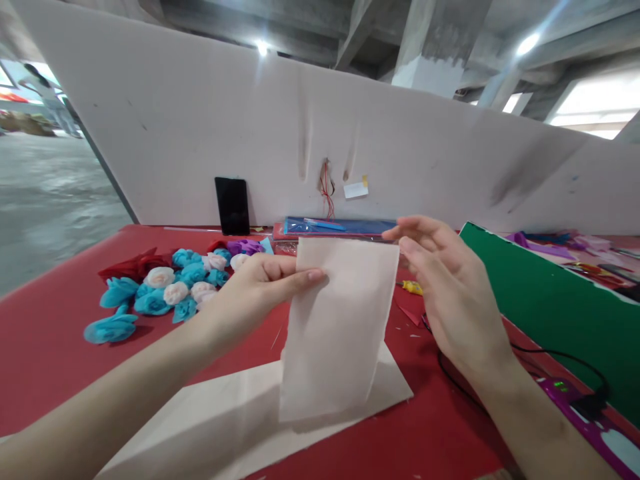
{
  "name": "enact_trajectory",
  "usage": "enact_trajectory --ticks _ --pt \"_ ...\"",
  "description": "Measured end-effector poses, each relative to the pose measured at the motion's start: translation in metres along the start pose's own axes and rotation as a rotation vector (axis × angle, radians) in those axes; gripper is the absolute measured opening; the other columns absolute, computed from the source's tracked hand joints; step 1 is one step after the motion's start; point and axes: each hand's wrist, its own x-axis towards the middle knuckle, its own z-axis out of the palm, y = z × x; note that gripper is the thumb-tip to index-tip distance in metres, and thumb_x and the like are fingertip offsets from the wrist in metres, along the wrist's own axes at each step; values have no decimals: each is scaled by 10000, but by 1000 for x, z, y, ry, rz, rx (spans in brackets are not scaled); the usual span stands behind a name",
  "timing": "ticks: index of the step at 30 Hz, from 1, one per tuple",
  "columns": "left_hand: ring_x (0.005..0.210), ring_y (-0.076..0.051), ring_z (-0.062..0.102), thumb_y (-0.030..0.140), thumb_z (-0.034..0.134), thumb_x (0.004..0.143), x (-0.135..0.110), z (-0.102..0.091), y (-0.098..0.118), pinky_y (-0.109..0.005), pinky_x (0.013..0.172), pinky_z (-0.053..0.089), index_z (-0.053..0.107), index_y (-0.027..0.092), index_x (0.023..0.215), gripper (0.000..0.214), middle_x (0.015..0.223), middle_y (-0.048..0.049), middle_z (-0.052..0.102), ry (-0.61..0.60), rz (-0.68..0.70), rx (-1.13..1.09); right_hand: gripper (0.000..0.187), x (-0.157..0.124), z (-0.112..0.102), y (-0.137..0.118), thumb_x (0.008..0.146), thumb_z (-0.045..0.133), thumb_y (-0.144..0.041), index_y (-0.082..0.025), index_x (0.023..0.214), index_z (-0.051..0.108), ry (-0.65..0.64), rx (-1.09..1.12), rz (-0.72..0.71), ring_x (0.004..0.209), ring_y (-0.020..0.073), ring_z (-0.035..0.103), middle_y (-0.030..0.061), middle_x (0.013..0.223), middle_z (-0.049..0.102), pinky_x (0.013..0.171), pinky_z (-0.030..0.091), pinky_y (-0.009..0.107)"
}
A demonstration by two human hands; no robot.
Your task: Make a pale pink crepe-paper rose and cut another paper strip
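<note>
My left hand (260, 283) pinches the top left corner of a pale pink sheet of crepe paper (335, 333), holding it upright above the red table (50, 333). My right hand (445, 287) hovers at the sheet's top right corner with its fingers spread and slightly curled, touching or nearly touching the edge. Beneath the hanging sheet lies a larger folded pale pink sheet (225, 420) flat on the table.
Several blue, white, red and purple paper flowers (165, 290) lie at the left. A black phone (233, 205) leans on the white back wall. Blue packaged paper (340, 227) lies behind. A green board (550, 313) stands at right, with a black cable (550, 353) and a purple device (575, 400).
</note>
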Motion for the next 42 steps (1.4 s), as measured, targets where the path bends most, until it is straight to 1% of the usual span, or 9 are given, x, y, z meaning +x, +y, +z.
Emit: enact_trajectory --ticks 7,11,14,17,22,26,32,38,42 --pt "706 -174 710 357 632 822 -7 8 11 -212 615 541 754 225 700 218 745 -4 765 -250 -161 135 173 -3 0 -12 838 582 -311 -199 771 694 -484 -345 70 668 130 607 -7 737 697 554 451 230" --pt "629 -176 687 378 634 800 -10 12 15 -219 551 522 749 218 683 229 686 -8 745 -260 -188 189 158 -6 0 -13 824 606 -247 -196 702 693 -542 -376 45 622 127 613 -22 668 690 522 446 223" --pt "616 -144 677 362 633 808 -9 13 14 -185 542 500 720 218 639 238 660 15 732 -250 -190 129 155 -7 0 -11 821 614 -225 -200 690 692 -496 -367 1 593 112 606 -36 649 690 502 435 209" --pt "718 -165 710 341 667 778 -8 15 11 -196 608 530 726 227 734 135 774 13 763 -273 -220 108 148 -7 1 -9 818 617 -230 -201 694 692 -418 -396 -58 556 101 584 -44 642 686 462 402 205" --pt "712 -188 722 233 738 670 -7 18 12 -197 566 537 712 211 765 101 780 10 768 -237 -279 267 154 -2 -2 -7 806 637 -249 -207 661 673 -237 -431 -132 545 105 579 -47 625 676 460 385 216" --pt "649 -162 705 175 741 634 -3 13 12 -174 520 520 711 205 770 142 744 23 759 -261 -297 319 148 7 -11 -4 790 661 -293 -218 667 694 -105 -396 -72 515 113 551 -30 619 668 439 367 237" --pt "592 -182 679 277 768 617 9 -7 -2 -190 461 469 727 187 678 116 662 9 735 -288 -337 383 80 30 -34 15 688 751 -291 -214 673 734 112 -193 44 527 117 554 -17 617 675 473 399 237" --pt "655 -171 669 291 790 608 16 -23 -4 -192 579 478 723 233 539 113 627 47 722 -297 -319 335 45 47 -50 22 634 755 -242 -214 635 720 257 -90 86 503 112 557 -15 590 661 475 442 238" --pt "664 -179 679 264 809 588 19 -29 -5 -208 600 498 720 247 513 118 613 32 728 -233 -298 254 48 53 -54 22 602 748 -195 -202 581 706 361 -57 106 458 100 526 -21 544 636 455 455 240"
